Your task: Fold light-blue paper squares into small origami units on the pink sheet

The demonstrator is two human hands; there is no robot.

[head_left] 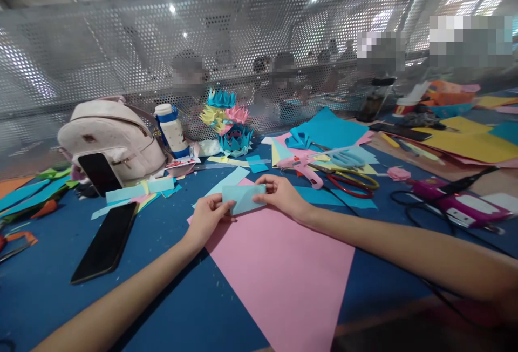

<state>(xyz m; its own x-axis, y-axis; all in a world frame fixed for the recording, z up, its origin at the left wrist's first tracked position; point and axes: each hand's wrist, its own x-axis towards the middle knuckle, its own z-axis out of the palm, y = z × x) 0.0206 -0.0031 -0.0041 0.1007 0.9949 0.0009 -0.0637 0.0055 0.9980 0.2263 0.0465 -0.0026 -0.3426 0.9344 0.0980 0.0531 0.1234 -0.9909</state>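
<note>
Pinching lt. blue paper betw. L hand & R hand, one at each end, thumbs on top, over far end of pink sheet. Could crease askew or tear if tugged unevenly. Could also bump pink glue gun, just past R hand, if reaching fwd, or snag black cord w/ R arm. Can't tell if hot. Could knock flat phone near L arm if swinging wide.

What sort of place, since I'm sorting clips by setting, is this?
Probably a craft workspace: a glue gun, scissors and paper flowers are on the blue table.
</note>
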